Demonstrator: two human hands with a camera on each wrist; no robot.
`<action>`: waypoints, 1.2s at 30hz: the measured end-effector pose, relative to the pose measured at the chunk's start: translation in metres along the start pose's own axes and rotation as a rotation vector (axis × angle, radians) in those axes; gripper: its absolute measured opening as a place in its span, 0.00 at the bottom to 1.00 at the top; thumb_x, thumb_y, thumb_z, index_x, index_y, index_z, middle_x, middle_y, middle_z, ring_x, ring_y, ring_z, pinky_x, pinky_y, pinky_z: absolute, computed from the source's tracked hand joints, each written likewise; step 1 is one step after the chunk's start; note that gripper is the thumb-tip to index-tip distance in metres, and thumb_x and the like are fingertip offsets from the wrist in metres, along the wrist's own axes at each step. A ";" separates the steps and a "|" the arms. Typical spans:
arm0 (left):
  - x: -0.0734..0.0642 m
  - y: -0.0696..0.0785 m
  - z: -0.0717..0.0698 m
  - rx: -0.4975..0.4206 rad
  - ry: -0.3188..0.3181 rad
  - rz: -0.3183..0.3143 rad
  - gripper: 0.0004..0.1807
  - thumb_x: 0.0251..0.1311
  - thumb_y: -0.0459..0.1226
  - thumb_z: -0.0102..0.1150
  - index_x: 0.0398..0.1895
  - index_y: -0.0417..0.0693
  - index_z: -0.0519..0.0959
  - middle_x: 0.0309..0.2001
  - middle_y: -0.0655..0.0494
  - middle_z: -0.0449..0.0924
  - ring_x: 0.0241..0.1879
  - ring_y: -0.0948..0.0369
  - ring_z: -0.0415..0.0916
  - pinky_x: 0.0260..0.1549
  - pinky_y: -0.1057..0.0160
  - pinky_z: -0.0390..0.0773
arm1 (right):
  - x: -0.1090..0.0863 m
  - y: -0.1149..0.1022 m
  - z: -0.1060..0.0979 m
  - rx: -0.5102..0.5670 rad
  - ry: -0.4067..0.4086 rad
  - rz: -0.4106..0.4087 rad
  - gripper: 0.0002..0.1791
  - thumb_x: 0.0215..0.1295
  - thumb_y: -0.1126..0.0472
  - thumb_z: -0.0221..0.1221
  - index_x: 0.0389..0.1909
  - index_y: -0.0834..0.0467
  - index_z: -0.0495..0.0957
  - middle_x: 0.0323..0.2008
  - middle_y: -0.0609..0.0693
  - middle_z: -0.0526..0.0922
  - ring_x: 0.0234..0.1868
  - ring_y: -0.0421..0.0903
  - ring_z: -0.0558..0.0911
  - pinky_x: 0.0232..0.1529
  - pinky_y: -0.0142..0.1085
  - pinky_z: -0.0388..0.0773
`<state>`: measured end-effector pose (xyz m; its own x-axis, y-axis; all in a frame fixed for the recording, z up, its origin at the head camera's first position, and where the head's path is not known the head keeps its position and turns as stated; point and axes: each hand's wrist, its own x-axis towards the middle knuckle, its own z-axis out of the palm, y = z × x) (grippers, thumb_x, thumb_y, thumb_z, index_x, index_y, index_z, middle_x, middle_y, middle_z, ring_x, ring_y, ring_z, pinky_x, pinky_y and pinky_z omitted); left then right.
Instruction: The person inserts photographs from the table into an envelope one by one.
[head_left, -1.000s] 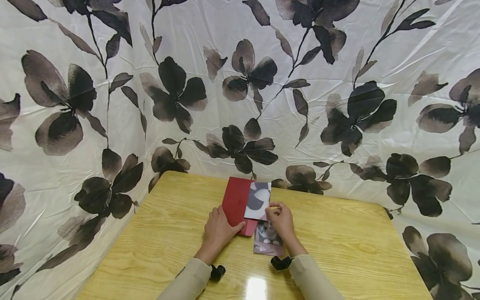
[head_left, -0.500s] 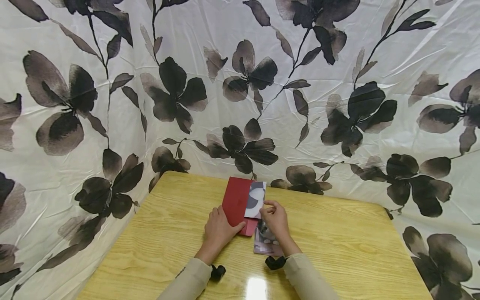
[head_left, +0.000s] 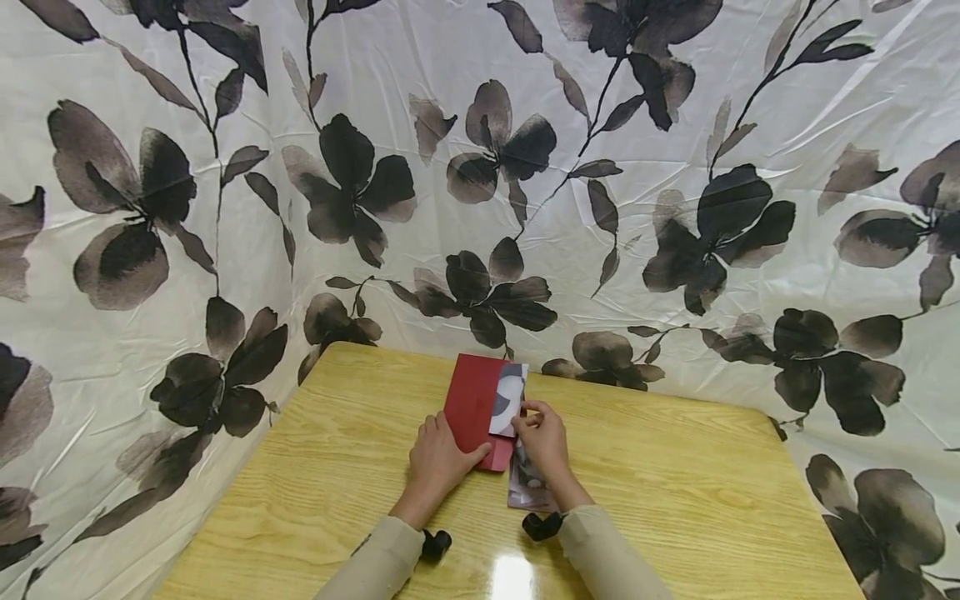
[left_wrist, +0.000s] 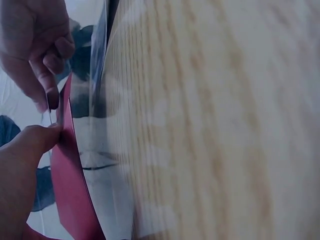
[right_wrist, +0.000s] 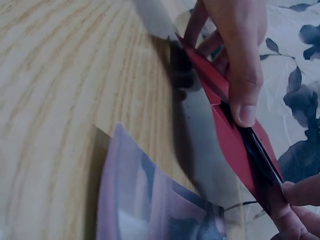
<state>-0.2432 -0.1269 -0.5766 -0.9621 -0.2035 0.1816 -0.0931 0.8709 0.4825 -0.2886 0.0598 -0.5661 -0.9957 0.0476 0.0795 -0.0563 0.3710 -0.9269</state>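
Note:
My left hand (head_left: pixel 438 458) grips a red envelope (head_left: pixel 472 396) near its lower end, thumb on the front and fingers behind. A photo print (head_left: pixel 508 402) with a grey and white pattern sits partly inside the envelope's right-hand opening. At its outer edge, the right hand (head_left: pixel 546 443) pinches this print between thumb and fingers. The right wrist view shows the left thumb over the opening of the envelope (right_wrist: pixel 227 137). Another photo print (head_left: pixel 527 487) lies on the table below the right hand, which partly covers it; its corner curls up in the right wrist view.
A yellow wood-grain table (head_left: pixel 337 433) lies under both hands. Behind it and along the left hangs a white cloth (head_left: pixel 600 292) with dark flowers. Black wrist mounts (head_left: pixel 542 525) sit by the cuffs of the beige sleeves.
The right hand has moved left, sliding the pinched print deeper into the red envelope, so less of it shows. The left hand and envelope have stayed put.

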 end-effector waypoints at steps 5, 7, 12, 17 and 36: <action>0.001 0.001 0.000 -0.002 0.000 -0.001 0.59 0.48 0.67 0.78 0.67 0.28 0.70 0.51 0.38 0.76 0.50 0.46 0.77 0.42 0.44 0.86 | -0.003 -0.002 0.002 0.001 0.008 0.011 0.17 0.71 0.65 0.69 0.58 0.63 0.84 0.31 0.54 0.88 0.27 0.48 0.84 0.29 0.36 0.77; 0.000 0.001 0.000 -0.004 -0.003 -0.003 0.59 0.48 0.67 0.78 0.67 0.28 0.70 0.52 0.38 0.76 0.50 0.46 0.77 0.43 0.44 0.86 | -0.004 -0.002 0.002 -0.002 0.013 0.007 0.17 0.71 0.65 0.68 0.58 0.63 0.84 0.31 0.54 0.88 0.28 0.48 0.84 0.29 0.36 0.77; 0.000 0.002 -0.002 -0.006 -0.006 -0.004 0.59 0.48 0.67 0.78 0.66 0.28 0.70 0.51 0.38 0.76 0.50 0.46 0.76 0.43 0.44 0.86 | -0.005 -0.002 0.002 -0.025 0.017 0.006 0.16 0.71 0.65 0.69 0.58 0.63 0.85 0.31 0.53 0.88 0.26 0.42 0.82 0.29 0.36 0.77; 0.000 0.001 -0.001 -0.004 0.007 0.001 0.59 0.48 0.67 0.78 0.66 0.28 0.71 0.50 0.38 0.76 0.49 0.46 0.77 0.42 0.45 0.86 | -0.003 0.000 0.003 -0.033 0.008 -0.010 0.16 0.72 0.65 0.68 0.58 0.63 0.85 0.31 0.53 0.88 0.28 0.43 0.84 0.30 0.36 0.78; 0.001 0.001 0.001 -0.015 0.001 0.003 0.59 0.49 0.66 0.78 0.68 0.28 0.70 0.51 0.39 0.76 0.48 0.47 0.76 0.43 0.46 0.86 | 0.006 -0.003 0.018 -0.098 0.010 -0.060 0.16 0.70 0.65 0.70 0.56 0.63 0.87 0.30 0.50 0.89 0.29 0.39 0.82 0.31 0.33 0.77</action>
<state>-0.2445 -0.1253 -0.5768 -0.9621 -0.2012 0.1843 -0.0860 0.8647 0.4949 -0.2954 0.0424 -0.5689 -0.9899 0.0311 0.1380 -0.1082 0.4621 -0.8802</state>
